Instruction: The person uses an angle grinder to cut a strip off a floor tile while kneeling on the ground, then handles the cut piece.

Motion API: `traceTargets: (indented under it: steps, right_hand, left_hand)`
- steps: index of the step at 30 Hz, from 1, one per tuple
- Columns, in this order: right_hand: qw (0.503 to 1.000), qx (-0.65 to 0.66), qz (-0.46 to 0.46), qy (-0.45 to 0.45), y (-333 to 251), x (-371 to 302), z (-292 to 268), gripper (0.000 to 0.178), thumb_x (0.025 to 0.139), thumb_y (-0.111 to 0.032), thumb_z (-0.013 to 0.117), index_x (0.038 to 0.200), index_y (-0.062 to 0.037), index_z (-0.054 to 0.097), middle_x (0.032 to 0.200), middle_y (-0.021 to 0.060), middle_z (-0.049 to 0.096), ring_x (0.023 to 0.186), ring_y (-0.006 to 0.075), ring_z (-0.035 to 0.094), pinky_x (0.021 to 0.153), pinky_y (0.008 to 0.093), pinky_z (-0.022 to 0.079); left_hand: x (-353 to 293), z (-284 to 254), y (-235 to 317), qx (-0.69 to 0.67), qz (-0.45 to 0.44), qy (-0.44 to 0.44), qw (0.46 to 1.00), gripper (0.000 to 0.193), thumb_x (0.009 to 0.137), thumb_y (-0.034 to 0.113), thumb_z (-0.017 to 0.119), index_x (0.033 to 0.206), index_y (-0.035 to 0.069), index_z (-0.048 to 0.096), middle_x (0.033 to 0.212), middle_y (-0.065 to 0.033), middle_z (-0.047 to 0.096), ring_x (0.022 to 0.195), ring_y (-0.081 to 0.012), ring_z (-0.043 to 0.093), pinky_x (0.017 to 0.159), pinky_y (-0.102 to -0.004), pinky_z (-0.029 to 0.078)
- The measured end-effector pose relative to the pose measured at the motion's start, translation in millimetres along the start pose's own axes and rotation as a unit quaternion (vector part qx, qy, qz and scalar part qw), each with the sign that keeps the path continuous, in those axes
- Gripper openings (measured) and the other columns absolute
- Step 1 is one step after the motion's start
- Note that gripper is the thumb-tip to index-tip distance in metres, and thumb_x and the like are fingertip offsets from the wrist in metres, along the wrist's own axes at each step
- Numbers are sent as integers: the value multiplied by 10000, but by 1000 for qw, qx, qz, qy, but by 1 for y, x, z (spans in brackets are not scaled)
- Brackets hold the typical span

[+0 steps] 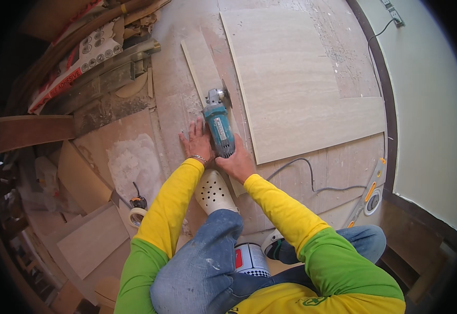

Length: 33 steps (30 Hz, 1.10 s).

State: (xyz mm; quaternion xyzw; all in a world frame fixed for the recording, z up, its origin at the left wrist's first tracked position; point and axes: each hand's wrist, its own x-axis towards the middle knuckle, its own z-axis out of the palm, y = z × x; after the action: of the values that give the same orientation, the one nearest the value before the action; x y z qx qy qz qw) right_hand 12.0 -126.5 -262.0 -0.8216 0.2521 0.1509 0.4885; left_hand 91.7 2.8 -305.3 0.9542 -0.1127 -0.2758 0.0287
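A teal angle grinder [220, 123] with a silver head and a thin cutting disc lies over a narrow strip of beige tile [198, 55]. My right hand [237, 161] is wrapped round the rear end of its body. Just left of the grinder, my left hand [196, 142] rests flat with its fingers spread, close to the tool's side. A white clog with holes [214, 191] on my foot stands right behind both hands. To the right of the disc lies a large beige tile [296, 78] with a notched corner.
A grey cord [312, 180] curves across the floor on the right, near a spirit level [368, 192] and a white roll. Tape [137, 216], an adhesive bag [77, 68] and wood scraps lie left. A paint bucket [251, 260] is beneath me. A wall [427, 83] bounds the right.
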Motion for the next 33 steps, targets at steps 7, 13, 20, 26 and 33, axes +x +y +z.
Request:
traceTargets:
  steps: [7, 13, 20, 26, 33]
  right_hand:
    - [1000, -9, 0, -3, 3, -5, 0, 870, 697, -321, 764, 1437, -104, 360, 1104, 297, 654, 1022, 485, 636, 889, 503, 520]
    - [1000, 6, -4, -12, 6, -8, -2, 881, 696, -322, 761, 1444, -106, 349, 1131, 300, 642, 1037, 481, 631, 898, 500, 515]
    - [1000, 4, -7, -4, 12, -10, -1, 895, 691, -313, 767, 1453, -97, 349, 1141, 296, 641, 1044, 482, 629, 911, 493, 513]
    - [1000, 8, -23, 1, 18, -16, -1, 880, 691, -292, 756, 1448, -106, 348, 1114, 305, 646, 1017, 492, 629, 896, 511, 513]
    - [999, 2, -41, 15, 28, -25, 1, 857, 696, -271, 743, 1442, -120, 347, 1056, 304, 661, 986, 503, 631, 875, 525, 514]
  left_hand:
    - [-2, -1, -1, -15, 12, 2, 1000, 976, 724, 288, 746, 1576, 203, 278, 1681, -64, 95, 1539, -318, 127, 1174, -686, 105]
    - [-2, -1, 0, -19, 6, -5, 1000, 1052, 683, 263, 830, 1574, 238, 272, 1681, -42, 86, 1541, -300, 111, 1185, -681, 79]
    - [-1, -2, 1, -13, 3, -11, 1000, 1005, 692, 310, 807, 1561, 236, 309, 1681, -43, 88, 1543, -294, 106, 1186, -676, 82]
    - [-1, -2, 1, 7, 3, -11, 1000, 1002, 692, 339, 798, 1561, 231, 311, 1679, -46, 97, 1543, -290, 105, 1186, -673, 87]
    - [0, -1, 1, 26, 7, -22, 999, 1041, 687, 360, 808, 1574, 211, 284, 1682, -44, 82, 1545, -285, 96, 1183, -675, 92]
